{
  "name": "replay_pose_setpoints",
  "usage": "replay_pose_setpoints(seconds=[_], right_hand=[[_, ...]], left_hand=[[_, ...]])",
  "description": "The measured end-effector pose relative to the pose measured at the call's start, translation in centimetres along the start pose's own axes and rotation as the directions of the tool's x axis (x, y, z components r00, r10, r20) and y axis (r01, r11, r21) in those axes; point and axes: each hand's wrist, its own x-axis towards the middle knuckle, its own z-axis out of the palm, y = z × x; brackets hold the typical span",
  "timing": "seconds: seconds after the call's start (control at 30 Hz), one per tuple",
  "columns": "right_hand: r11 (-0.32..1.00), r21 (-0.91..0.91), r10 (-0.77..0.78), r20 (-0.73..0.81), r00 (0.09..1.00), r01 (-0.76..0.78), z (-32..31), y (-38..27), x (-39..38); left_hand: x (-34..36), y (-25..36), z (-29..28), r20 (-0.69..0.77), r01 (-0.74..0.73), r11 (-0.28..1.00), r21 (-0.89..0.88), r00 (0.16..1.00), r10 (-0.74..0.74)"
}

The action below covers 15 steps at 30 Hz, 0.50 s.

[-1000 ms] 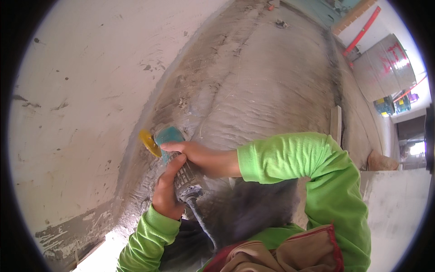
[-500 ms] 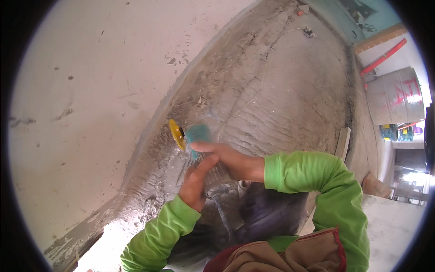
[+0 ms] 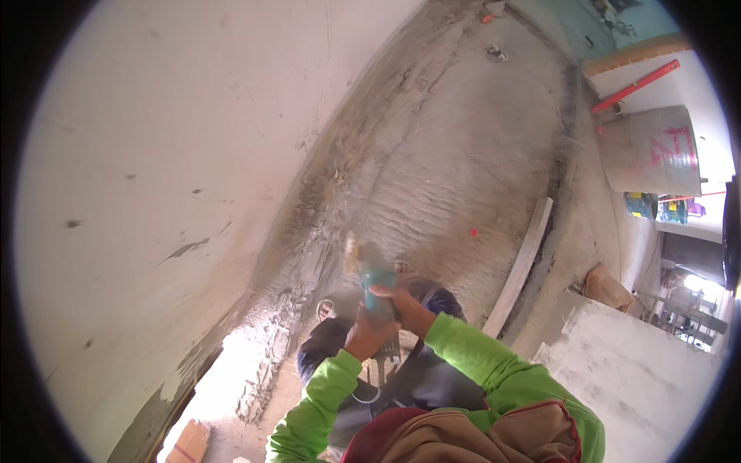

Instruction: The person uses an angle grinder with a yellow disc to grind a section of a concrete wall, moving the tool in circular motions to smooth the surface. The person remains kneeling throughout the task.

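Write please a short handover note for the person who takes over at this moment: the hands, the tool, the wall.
Left hand: closed around the rear of the teal power tool, from below.
Right hand: gripping the tool body from the right side.
The tool is held up in front of the pale plastered wall; its yellowish disc is blurred and seems clear of the wall.
Done: rough grey surface runs beside the smooth wall.
Left: cannot tell how much; the smooth pale area looks untouched.
Nearby: a long plank on the floor.
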Motion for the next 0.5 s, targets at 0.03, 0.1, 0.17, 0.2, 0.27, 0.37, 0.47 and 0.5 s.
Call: replay_pose_setpoints(seconds=[0.03,0.1,0.17,0.2,0.27,0.37,0.47,0.5], right_hand=[[1.000,0.018,-0.023,-0.041,0.999,0.024,0.0,1.0,-2.9],[0.997,0.066,-0.023,-0.107,0.994,0.031,2.6,1.2,-10.0],[0.979,0.194,-0.055,-0.081,0.995,0.070,2.5,2.1,-16.0],[0.954,0.288,-0.087,-0.021,0.996,0.089,1.3,3.1,-17.8],[0.908,0.382,-0.128,-0.143,0.981,0.174,0.0,3.8,-21.8],[0.876,0.370,-0.265,-0.170,0.949,0.310,-1.1,1.3,-29.3],[0.845,0.162,-0.431,-0.357,0.829,0.509,-5.2,-2.5,-36.6],[0.816,0.063,-0.497,-0.433,0.752,0.575,-7.1,-3.8,-39.0]], left_hand=[[-2.5,1.1,0.9,0.028,0.081,0.992,0.093,0.996,-0.084],[-7.1,5.4,1.8,0.080,0.177,0.961,0.215,0.977,-0.198],[-11.6,11.9,2.5,0.191,0.183,0.942,0.282,0.951,-0.242],[-13.2,11.8,3.3,0.227,0.177,0.942,0.285,0.943,-0.245],[-15.6,14.0,3.5,0.311,0.128,0.965,0.230,0.930,-0.198],[-17.6,14.3,3.4,0.205,-0.077,0.929,0.361,0.979,0.002],[-17.2,12.0,2.2,-0.003,-0.169,0.937,0.307,0.984,0.178],[-16.9,12.9,1.9,-0.098,-0.086,0.968,0.235,0.989,0.111]])
